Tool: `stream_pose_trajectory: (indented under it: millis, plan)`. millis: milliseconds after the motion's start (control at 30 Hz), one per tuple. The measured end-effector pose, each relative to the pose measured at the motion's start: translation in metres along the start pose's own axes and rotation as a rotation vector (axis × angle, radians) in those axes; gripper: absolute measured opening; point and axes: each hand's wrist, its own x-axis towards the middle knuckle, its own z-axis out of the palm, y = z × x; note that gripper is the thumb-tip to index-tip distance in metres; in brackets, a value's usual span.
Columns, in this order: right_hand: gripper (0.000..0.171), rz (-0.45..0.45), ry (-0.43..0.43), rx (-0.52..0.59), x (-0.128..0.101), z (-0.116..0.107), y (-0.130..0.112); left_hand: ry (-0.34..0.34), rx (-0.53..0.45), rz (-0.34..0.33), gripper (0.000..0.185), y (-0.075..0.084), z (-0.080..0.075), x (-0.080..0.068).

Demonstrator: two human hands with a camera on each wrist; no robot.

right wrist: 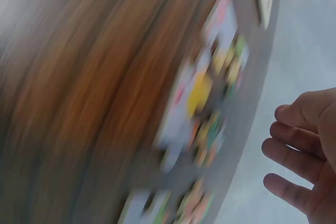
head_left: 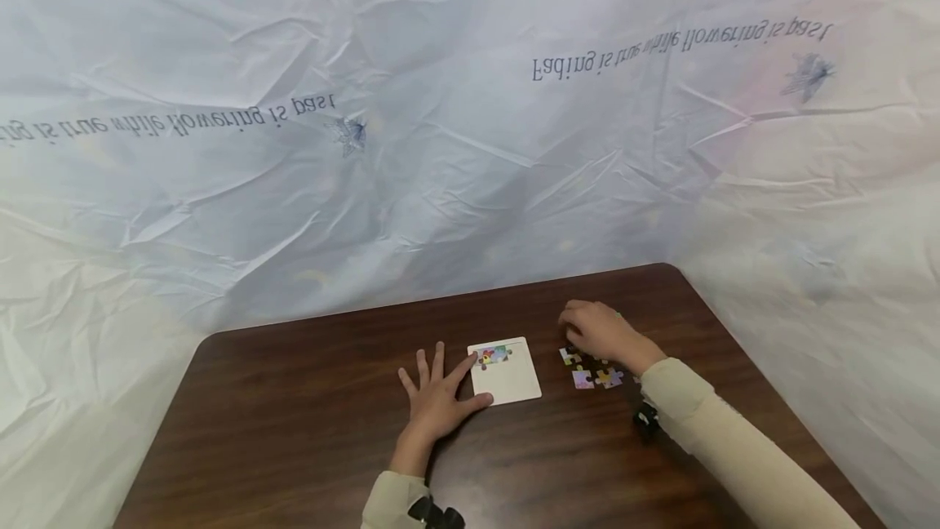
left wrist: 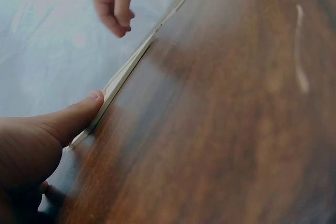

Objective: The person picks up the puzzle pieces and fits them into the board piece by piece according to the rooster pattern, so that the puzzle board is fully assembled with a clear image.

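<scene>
Table (head_left: 308, 423) of dark brown wood grain with rounded corners, enclosed behind and to the right by a crumpled pale plastic sheet (head_left: 441, 145) printed with upside-down lettering and small blue flowers. Near the middle of the table lies a white puzzle board (head_left: 510, 386), a few coloured pieces already joined at its far left corner. The left hand (head_left: 435, 400) lies flat on the wood just left of the board, fingers straight and spread, index fingertip at the board's far left corner and thumb against its near left edge; it grips nothing. To the right of the board a small cluster of loose puzzle pieces (head_left: 595, 374) lies on the table, and the right hand (head_left: 598, 329) hovers over the far side of that cluster, palm down, fingers curved downward; whether anything is pinched cannot be told from the head view. Both arms wear cream sleeves. The left wrist view adds what the head view lacks: the thumb (left wrist: 79, 116) presses the thin board (left wrist: 131, 66) edge-on, with the right hand (left wrist: 115, 1) beyond, fingers curled. The right wrist view is heavily blurred by motion; it shows the loose pieces (right wrist: 205, 114) as coloured smears and the fingers (right wrist: 294, 150) loosely bent, apparently holding no piece.
</scene>
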Motion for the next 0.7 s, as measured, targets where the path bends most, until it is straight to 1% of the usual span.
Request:
stream_pose_trajectory:
  millis: [167, 300, 400, 467, 600, 700]
  plan:
    - [0.019, 0.093, -0.011, 0.012, -0.015, -0.007, 0.03, -0.006, 0.012, 0.003, 0.085, -0.001, 0.0, 0.001]
    - [0.021, 0.147, -0.017, 0.025, -0.026, -0.009, 0.053, -0.01, 0.015, -0.012, 0.082, 0.001, -0.001, 0.002]
    - [0.02, 0.181, -0.028, 0.041, -0.031, -0.008, 0.065, -0.02, 0.024, -0.028, 0.082, 0.002, -0.001, 0.003]
    - [0.02, 0.195, -0.039, 0.057, -0.033, -0.007, 0.069, -0.025, 0.027, -0.033, 0.083, 0.002, -0.001, 0.002]
    - [0.026, 0.213, -0.068, 0.07, -0.033, -0.004, 0.072, -0.032, 0.022, -0.037, 0.083, 0.002, -0.002, 0.002]
    - [0.029, 0.213, -0.08, 0.057, -0.029, -0.003, 0.072, -0.03, 0.023, -0.035, 0.083, 0.002, -0.002, 0.004]
